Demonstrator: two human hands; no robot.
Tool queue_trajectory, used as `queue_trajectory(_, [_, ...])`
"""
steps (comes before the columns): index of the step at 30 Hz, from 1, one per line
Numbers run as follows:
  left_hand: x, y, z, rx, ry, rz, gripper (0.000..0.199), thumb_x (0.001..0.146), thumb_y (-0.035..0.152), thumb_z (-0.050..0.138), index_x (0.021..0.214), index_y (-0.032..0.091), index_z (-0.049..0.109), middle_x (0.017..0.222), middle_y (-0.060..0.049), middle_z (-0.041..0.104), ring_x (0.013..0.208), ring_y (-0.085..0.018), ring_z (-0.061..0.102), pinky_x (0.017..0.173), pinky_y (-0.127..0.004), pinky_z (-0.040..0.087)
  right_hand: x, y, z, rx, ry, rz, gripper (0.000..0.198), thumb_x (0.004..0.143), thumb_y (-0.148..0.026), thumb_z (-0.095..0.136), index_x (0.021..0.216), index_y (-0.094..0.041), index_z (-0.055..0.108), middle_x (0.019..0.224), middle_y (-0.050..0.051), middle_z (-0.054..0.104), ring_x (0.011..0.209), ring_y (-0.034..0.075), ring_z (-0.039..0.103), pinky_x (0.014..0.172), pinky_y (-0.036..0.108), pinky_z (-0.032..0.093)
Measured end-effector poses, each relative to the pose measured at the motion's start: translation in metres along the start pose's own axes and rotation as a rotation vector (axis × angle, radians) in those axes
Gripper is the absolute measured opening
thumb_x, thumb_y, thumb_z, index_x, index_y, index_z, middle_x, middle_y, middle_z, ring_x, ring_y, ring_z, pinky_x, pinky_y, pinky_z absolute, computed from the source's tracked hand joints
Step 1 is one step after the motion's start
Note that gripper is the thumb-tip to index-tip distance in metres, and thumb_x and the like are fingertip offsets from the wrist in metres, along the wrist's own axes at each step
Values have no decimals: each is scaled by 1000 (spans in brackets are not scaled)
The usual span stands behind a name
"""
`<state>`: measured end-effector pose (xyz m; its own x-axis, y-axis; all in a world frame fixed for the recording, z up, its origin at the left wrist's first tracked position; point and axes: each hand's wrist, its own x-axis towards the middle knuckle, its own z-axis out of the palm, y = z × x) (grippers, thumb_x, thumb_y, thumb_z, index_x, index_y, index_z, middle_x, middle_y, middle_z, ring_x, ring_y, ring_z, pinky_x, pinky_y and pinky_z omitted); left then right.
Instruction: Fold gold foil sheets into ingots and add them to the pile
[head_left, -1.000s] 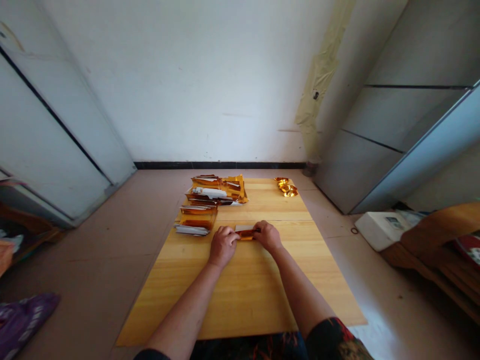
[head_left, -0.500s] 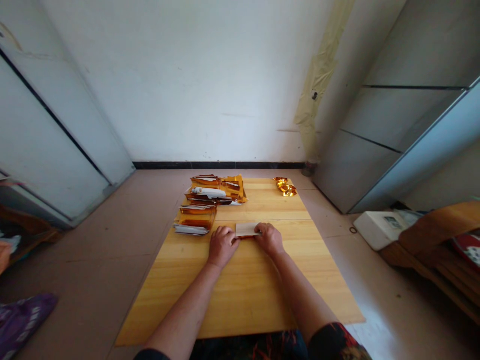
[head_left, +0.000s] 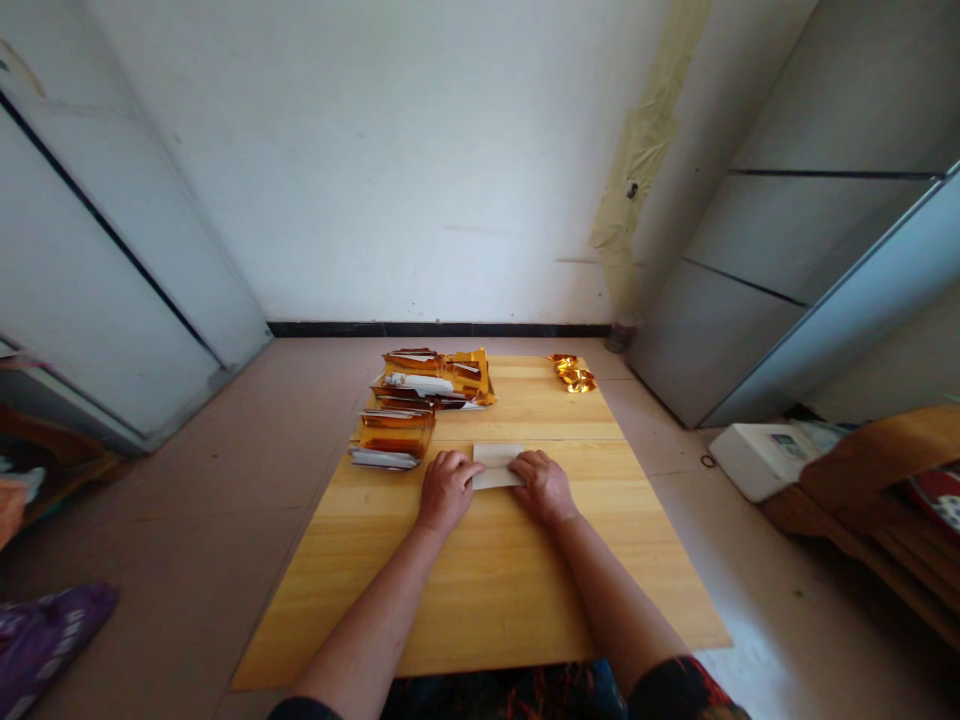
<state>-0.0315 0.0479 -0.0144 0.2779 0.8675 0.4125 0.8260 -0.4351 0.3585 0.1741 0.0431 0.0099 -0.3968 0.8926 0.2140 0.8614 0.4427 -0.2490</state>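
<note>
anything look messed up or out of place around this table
Shiny gold pieces at the table's far right corner look crumpled, and the tape running down the wall is wrinkled. No spill shows near the pale card.

**Pale card (head_left: 493, 458) on the wooden surface (head_left: 487, 600)**

Your left hand (head_left: 448, 488) touches the card's left end, while your right hand (head_left: 544, 486) rests its fingers on the right end; the card's plain greyish side faces up (a faint line runs across it). Beyond your left hand, you have folded amber packaging (head_left: 397, 432) along the surface's left edge, with larger gold packaging (head_left: 469, 375) behind it. Crumpled gold foil (head_left: 576, 378) sits near your far right corner. Off to your right stands a white box (head_left: 757, 460); a purple bag (head_left: 56, 630) lies at lower left.
</note>
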Motion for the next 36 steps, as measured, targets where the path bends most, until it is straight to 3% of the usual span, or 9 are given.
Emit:
queue_trajectory(11, [0,4,-2,34,-49,-50,33,78,8,54,92,32,72,86,-4,60,88,-18,48,76,-31,38,-14,-8,3,-64,34,-15,28,79,-32,58,105,-23,63,115,8,58,98,22,48,81,33,34])
queue_trajectory(20, [0,0,1,49,-57,-46,35,79,6,51,95,30,71,88,-4,60,89,-18,48,78,-32,38,-17,-12,4,-84,11,9,43,82,-56,51,107,-24,63,120,9,55,99,24,46,82,35,30])
queue_trajectory(28, [-3,14,-7,73,-21,68,20,80,24,58,97,26,67,96,-5,59,95,-21,47,82,-37,36,-17,-14,3,-108,13,-1,37,85,-53,49,104,-24,63,117,8,56,98,23,45,81,34,30])
queue_trajectory(32, [-4,18,-2,78,-55,146,21,85,19,50,98,24,66,94,-5,60,92,-20,48,81,-35,37,-18,-15,4,-111,23,3,35,85,-50,51,103,-24,63,117,8,56,99,23,46,82,34,31])
queue_trajectory(36, [-2,18,2,91,-114,138,25,86,17,48,104,24,63,97,-6,60,92,-20,48,80,-34,38,-15,-10,9,-50,54,20,30,86,-44,51,103,-24,64,118,8,56,100,22,48,84,34,34])
